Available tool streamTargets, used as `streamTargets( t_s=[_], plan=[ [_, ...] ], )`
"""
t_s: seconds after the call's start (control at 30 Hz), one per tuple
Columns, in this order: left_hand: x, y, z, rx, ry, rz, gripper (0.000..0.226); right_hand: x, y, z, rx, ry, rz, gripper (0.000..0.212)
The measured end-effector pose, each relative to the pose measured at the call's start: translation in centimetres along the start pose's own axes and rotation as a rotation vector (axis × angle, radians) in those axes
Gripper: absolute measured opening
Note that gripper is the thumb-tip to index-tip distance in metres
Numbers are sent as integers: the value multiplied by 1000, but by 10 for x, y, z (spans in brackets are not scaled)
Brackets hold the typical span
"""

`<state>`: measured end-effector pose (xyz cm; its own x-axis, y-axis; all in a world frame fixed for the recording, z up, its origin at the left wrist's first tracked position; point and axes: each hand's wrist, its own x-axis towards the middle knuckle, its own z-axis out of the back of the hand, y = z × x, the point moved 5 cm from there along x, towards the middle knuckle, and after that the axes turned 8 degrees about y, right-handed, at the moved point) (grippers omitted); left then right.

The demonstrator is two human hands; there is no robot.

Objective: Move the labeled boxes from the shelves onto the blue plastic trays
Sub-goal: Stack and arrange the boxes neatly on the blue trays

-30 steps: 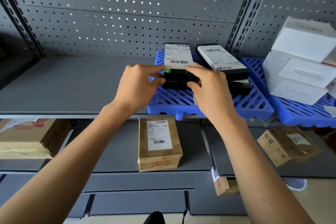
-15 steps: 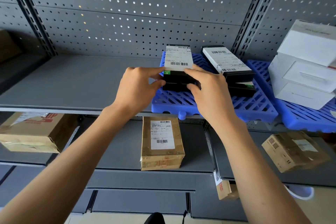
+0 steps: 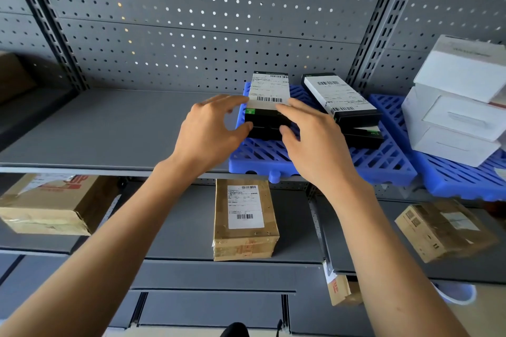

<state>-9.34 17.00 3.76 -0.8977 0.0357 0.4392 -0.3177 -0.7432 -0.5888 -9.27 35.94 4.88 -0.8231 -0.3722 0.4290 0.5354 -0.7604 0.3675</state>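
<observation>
Black boxes [image 3: 269, 101]: stacked two high on the left part of the blue tray [image 3: 315, 156], white label up, near end facing out.
Left hand [image 3: 210, 131]: fingers spread and relaxed beside the stack's left end, thumb tip at the lower box; gripping nothing, as far as can be told.
Right hand [image 3: 312, 139]: fingers straight over the stack's near right corner, touching or just above it; no grasp visible.
Second stack [image 3: 339, 98]: two more black labelled boxes on the same tray, just to the right, turned at an angle.
White boxes [image 3: 454, 101]: piled on a second blue tray [image 3: 449, 180] further right.
Done: four black boxes and the white ones seated on trays.
Left: brown labelled box [image 3: 243, 216] on the lower shelf [image 3: 178, 227], plus brown boxes at far left [image 3: 46, 205] and right [image 3: 443, 227]; probably next.
</observation>
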Motion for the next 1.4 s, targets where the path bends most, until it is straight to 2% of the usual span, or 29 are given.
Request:
streamTargets(
  t_s=[0.13, 0.37, 0.57, 0.7, 1.03, 1.4],
  plan=[
    [4, -18, 2, 26, -10, -74, 51, -3, -1, 12, -18, -40, -32, 38],
    [15, -62, -14, 234, 19, -222, 40, -10, -22, 38, -29, -100, -80, 35],
    [19, -92, -31, 227, 15, -314, 35, -22, -46, 65, -79, -195, -140, 32],
    [22, -114, -50, 240, 48, -358, 33, -35, -70, 77, -132, -199, -196, 34],
    [27, -138, -98, 361, 209, -318, 31, -51, -117, 72, -129, -73, -257, 48],
    [36, -128, -106, 128, 131, -293, 32, -58, -127, 75, 2, -234, -163, 30]
  ],
)
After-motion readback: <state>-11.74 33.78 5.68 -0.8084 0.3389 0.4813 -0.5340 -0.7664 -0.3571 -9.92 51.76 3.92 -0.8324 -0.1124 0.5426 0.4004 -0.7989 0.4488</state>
